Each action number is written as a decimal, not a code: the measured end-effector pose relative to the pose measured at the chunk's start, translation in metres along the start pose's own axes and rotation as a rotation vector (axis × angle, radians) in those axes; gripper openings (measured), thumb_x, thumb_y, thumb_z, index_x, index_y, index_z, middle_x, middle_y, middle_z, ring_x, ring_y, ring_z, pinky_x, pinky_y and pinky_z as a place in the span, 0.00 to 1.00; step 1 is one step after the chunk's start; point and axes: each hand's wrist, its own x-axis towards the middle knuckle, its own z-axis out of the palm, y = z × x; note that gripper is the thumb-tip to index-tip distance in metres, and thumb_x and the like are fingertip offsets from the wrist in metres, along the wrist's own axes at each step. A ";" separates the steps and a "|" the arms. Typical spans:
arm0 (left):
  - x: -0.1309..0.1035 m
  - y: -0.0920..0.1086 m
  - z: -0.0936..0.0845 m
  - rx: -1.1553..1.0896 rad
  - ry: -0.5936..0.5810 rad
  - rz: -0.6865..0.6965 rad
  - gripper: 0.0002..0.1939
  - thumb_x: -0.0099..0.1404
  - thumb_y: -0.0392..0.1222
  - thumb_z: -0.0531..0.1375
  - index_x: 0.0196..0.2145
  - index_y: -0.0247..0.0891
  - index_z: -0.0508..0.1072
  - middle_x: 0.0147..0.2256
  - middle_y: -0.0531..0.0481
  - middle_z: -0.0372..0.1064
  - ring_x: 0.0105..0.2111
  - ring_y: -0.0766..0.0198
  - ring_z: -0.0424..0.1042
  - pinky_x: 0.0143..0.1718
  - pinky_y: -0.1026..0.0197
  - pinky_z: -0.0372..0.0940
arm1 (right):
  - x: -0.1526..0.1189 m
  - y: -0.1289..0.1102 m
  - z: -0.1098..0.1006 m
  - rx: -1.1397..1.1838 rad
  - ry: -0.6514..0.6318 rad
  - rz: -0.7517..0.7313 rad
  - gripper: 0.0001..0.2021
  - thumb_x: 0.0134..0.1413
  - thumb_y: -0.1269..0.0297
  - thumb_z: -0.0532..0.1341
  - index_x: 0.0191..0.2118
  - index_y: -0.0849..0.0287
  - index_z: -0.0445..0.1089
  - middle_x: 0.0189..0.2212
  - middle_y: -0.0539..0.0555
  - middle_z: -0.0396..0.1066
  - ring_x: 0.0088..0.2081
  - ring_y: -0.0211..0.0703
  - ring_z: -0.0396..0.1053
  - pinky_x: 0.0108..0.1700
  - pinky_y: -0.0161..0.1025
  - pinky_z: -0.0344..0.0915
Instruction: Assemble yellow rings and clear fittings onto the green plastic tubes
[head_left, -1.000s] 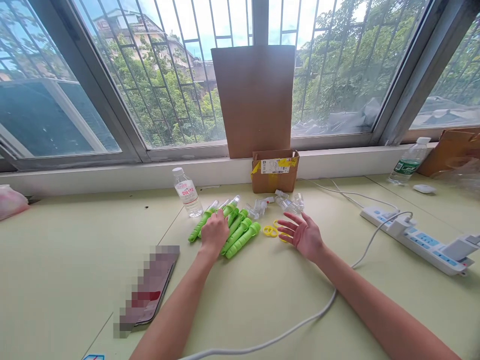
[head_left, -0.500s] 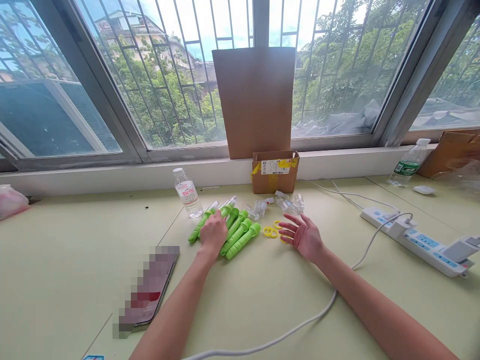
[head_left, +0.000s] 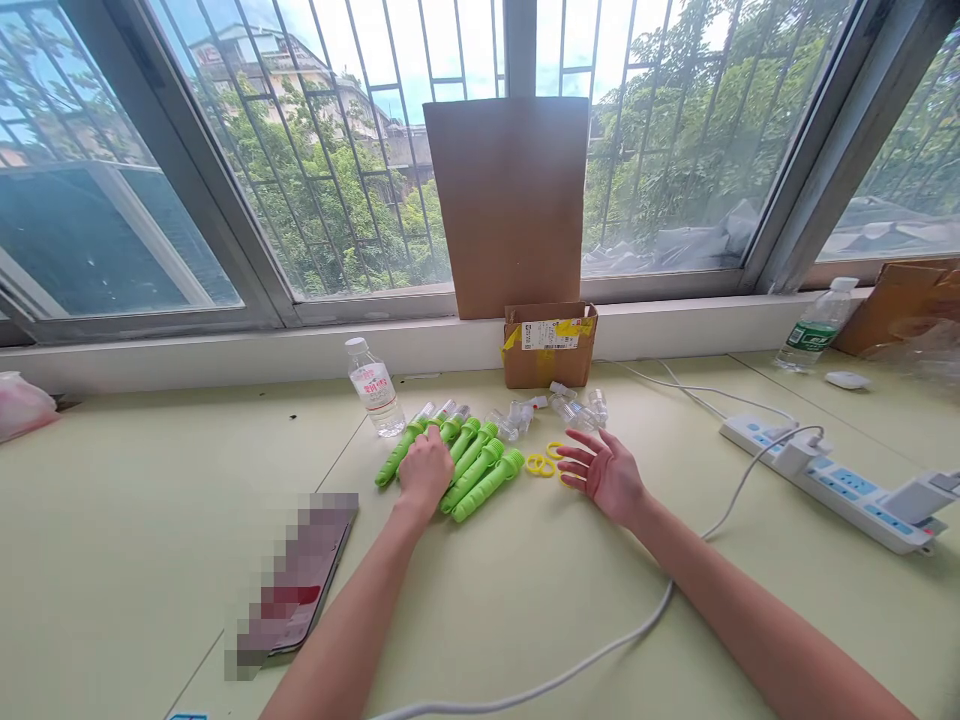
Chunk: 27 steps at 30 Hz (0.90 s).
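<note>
Several green plastic tubes (head_left: 489, 486) with ridged necks lie side by side at the middle of the table. The ones on the left have clear plastic ends. My left hand (head_left: 426, 468) rests over the row, fingers curled down around one green tube; my fingertips are partly hidden. To the right, my right hand (head_left: 606, 478) lies palm up with its fingers spread and nothing in it. Beside its fingertips are several yellow rings (head_left: 535, 464), one partly covered by the fingers. Clear plastic pieces (head_left: 574, 410), some with white parts, lie just behind the rings.
A small cardboard box (head_left: 550, 362) stands behind the pieces, a cardboard sheet (head_left: 514, 210) upright behind it. A water bottle (head_left: 376, 390) is at back left, a phone (head_left: 307, 580) at front left. A power strip (head_left: 840, 485) lies right; its white cable (head_left: 637, 630) passes under my right forearm.
The clear-ended tube at my left hand has come down lower, in line with the others. My left hand has barely moved, and my right hand stays in place.
</note>
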 end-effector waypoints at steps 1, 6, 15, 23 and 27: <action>0.000 0.000 0.000 0.001 0.000 -0.001 0.12 0.66 0.39 0.45 0.43 0.33 0.63 0.39 0.40 0.69 0.38 0.55 0.71 0.32 0.60 0.62 | 0.000 0.000 0.000 0.000 -0.003 0.001 0.21 0.59 0.50 0.49 0.49 0.57 0.66 0.39 0.59 0.75 0.35 0.46 0.75 0.39 0.44 0.69; 0.001 -0.002 0.002 -0.014 0.003 -0.009 0.12 0.66 0.39 0.46 0.44 0.34 0.63 0.39 0.40 0.69 0.40 0.55 0.71 0.35 0.60 0.63 | 0.000 0.000 0.000 0.012 -0.007 0.001 0.21 0.58 0.49 0.49 0.49 0.57 0.66 0.38 0.58 0.76 0.35 0.45 0.75 0.38 0.43 0.69; 0.000 -0.001 0.002 0.006 0.039 -0.031 0.12 0.66 0.41 0.47 0.42 0.34 0.65 0.39 0.41 0.68 0.40 0.54 0.69 0.31 0.61 0.63 | 0.002 0.001 -0.002 0.018 0.004 -0.007 0.20 0.59 0.52 0.50 0.49 0.58 0.66 0.38 0.59 0.76 0.35 0.47 0.75 0.38 0.44 0.70; -0.003 0.005 -0.001 0.017 0.093 0.079 0.14 0.67 0.44 0.48 0.41 0.35 0.68 0.38 0.41 0.69 0.40 0.54 0.69 0.32 0.61 0.63 | 0.002 0.001 -0.002 0.021 0.007 -0.001 0.19 0.59 0.52 0.50 0.48 0.57 0.67 0.37 0.59 0.76 0.34 0.47 0.75 0.37 0.44 0.70; -0.003 0.006 -0.002 0.024 0.099 0.118 0.14 0.67 0.45 0.48 0.40 0.35 0.69 0.37 0.41 0.69 0.39 0.54 0.70 0.34 0.59 0.63 | 0.002 0.001 -0.002 0.022 0.008 -0.004 0.19 0.59 0.52 0.50 0.48 0.58 0.67 0.37 0.59 0.76 0.34 0.47 0.75 0.37 0.44 0.70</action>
